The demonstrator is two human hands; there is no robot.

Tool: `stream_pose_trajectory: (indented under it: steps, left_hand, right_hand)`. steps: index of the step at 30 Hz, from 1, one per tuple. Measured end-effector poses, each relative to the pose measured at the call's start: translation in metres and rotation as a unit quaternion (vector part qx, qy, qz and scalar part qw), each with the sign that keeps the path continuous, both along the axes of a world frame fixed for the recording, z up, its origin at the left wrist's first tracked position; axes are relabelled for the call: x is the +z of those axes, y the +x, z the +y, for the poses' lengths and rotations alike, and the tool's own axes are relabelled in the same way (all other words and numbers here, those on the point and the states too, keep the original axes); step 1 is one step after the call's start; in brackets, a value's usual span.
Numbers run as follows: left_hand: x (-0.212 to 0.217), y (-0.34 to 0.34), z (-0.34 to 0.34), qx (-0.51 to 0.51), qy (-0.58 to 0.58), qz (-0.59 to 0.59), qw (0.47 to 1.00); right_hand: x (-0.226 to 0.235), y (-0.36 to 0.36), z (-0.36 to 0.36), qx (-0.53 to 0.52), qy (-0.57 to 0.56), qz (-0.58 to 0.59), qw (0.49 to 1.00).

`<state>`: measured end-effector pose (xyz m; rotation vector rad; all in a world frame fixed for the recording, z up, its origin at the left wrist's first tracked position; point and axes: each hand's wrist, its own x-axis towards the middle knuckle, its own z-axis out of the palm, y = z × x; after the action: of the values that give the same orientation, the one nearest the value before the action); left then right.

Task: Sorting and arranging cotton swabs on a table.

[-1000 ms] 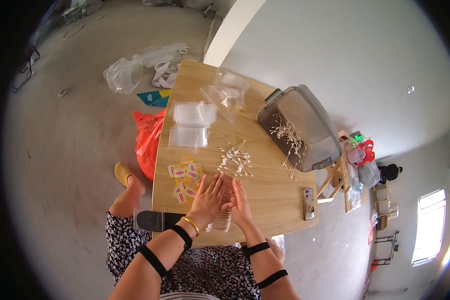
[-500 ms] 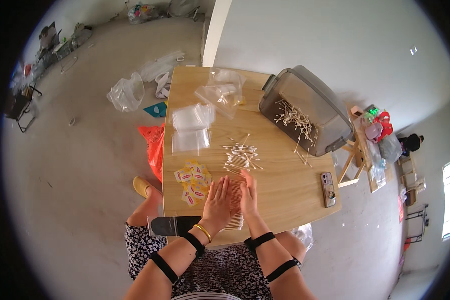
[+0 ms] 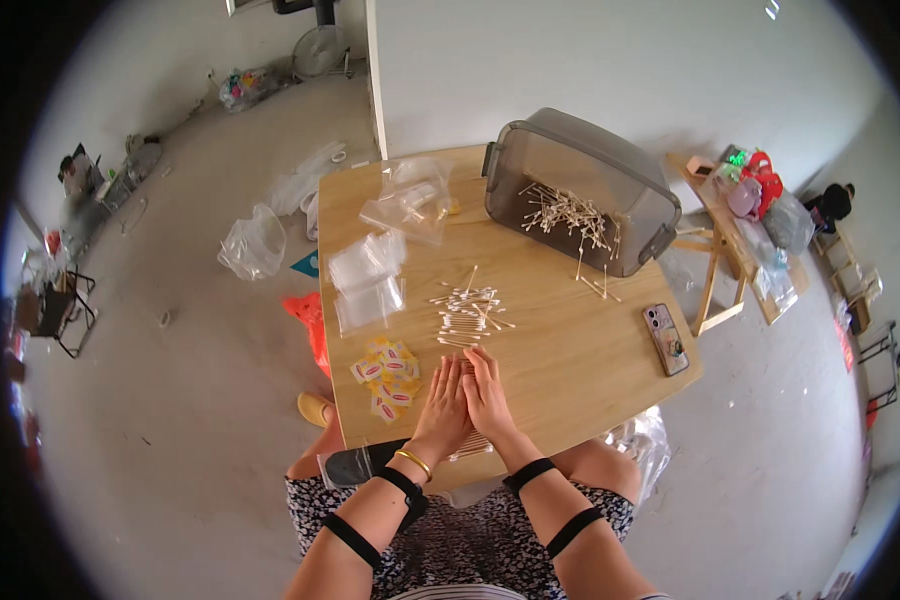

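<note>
On the wooden table (image 3: 570, 370), both my hands lie flat with fingers stretched out over a row of cotton swabs (image 3: 473, 446). My left hand (image 3: 444, 408) and my right hand (image 3: 487, 397) touch side by side, hiding most of the row; only its near end shows between my wrists. Just beyond my fingertips is a loose pile of cotton swabs (image 3: 467, 312), partly lined up, partly crossed. Small yellow-and-white packets or cards (image 3: 388, 376) are scattered left of my left hand. A dark flat oblong thing in clear plastic (image 3: 358, 465) rests at the near left edge.
A grey clear bin (image 3: 582, 158) lies tipped at the far right, cotton swabs spilling from it. Clear plastic bags (image 3: 368, 262) are stacked on the left, with more bags (image 3: 410, 205) behind. A phone (image 3: 665, 340) sits near the right edge. A side table (image 3: 735, 235) holds bagged things.
My right hand has moved left against my left hand, covering more of the swab row. The whole view has shifted and turned slightly.
</note>
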<state>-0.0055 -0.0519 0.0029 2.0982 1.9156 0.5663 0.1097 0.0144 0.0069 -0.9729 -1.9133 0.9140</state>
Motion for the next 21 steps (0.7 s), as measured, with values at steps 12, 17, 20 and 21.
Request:
stream_pose_trajectory:
  steps: [12,17,20,21]
  left_hand:
    - [0.015,0.001,0.013,-0.009,-0.008,0.14,0.99]
    - [0.018,0.011,0.029,0.03,-0.049,0.149,0.987]
    - [0.013,0.004,0.026,0.01,-0.064,0.156,0.986]
    - [0.01,0.003,0.028,0.005,-0.064,0.16,0.985]
  right_hand:
    - [0.0,0.079,-0.018,-0.197,0.046,-0.265,0.943]
    - [0.002,0.084,-0.022,-0.216,0.081,-0.317,0.92]
    - [0.001,0.078,-0.023,-0.204,0.08,-0.32,0.922]
    - [0.001,0.079,-0.024,-0.208,0.076,-0.316,0.922]
